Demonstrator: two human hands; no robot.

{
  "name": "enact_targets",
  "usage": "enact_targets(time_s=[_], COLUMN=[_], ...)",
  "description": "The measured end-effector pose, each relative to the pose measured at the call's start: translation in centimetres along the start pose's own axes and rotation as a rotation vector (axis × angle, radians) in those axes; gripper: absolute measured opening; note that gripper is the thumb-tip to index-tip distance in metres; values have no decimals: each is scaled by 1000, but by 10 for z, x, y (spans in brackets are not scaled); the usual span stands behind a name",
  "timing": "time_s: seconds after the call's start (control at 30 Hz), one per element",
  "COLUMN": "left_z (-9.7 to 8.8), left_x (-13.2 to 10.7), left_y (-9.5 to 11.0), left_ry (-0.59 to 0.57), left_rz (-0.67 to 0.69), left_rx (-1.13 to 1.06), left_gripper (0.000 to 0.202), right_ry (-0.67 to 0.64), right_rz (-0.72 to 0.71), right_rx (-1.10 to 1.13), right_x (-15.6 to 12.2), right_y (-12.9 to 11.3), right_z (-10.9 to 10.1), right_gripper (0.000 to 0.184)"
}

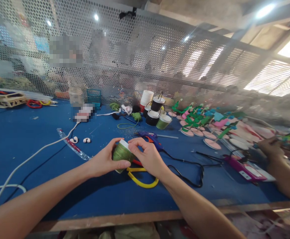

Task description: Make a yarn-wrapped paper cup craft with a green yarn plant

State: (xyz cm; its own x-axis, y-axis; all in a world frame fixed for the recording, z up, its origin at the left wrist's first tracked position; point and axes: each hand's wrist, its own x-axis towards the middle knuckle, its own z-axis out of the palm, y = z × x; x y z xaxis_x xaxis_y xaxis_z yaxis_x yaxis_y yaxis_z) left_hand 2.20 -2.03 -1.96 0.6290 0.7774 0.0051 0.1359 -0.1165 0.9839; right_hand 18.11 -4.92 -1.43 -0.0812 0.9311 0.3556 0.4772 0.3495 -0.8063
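Note:
A small paper cup [122, 154] wrapped in green yarn is tilted between my hands above the blue table. My left hand [110, 157] curls round its side, the thumb lying along the yarn. At the cup's white rim, the fingers of my right hand [146, 154] are closed; whether they also pinch a strand of yarn is hidden. Beneath my right hand lie scissors with red and yellow handles [145, 186]. A blue glue gun [152, 139] rests just behind that hand.
Wrapped cups [152, 117] and a stack of white cups [147, 97] stand near the mesh screen [125, 49]. Green paper plants on pink discs [212, 144] crowd the right. Another person's hand [270, 147] is beside a purple power strip [246, 169]. A white cable [35, 156] crosses the left.

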Motion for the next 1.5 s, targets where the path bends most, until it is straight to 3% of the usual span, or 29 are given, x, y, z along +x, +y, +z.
enact_targets(time_s=[0.17,0.33,0.53,0.77,0.97,1.13,1.2,1.37,1.5], left_z=[-1,-2,-5,-5,-7,-7,-7,-13,-17], left_x=[0,0,-2,-1,0,1,2,4,4], left_y=[2,1,3,3,-2,-3,-1,3,1], left_ry=[-23,-10,-98,-165,-239,-223,-214,-147,-122], left_rz=[-30,-70,-89,-145,-97,-113,-106,-72,-71], left_rx=[-43,-49,-455,-576,-678,-699,-704,-799,-831], left_gripper=[64,65,60,55,43,37,34,31,30], right_ry=[-63,-16,19,56,96,58,99,329,301], right_rz=[57,50,58,-86,-44,-53,-72,-115,-79], right_rx=[-32,2,192,123,92,48,51,124,145], right_x=[1,1,3,2,1,1,1,2,2], right_y=[0,1,-4,-3,-1,-4,-5,-6,-5], right_z=[0,2,-5,-3,-3,-2,-3,-8,-11], right_gripper=[50,47,61,38,52,29,20,18,16])
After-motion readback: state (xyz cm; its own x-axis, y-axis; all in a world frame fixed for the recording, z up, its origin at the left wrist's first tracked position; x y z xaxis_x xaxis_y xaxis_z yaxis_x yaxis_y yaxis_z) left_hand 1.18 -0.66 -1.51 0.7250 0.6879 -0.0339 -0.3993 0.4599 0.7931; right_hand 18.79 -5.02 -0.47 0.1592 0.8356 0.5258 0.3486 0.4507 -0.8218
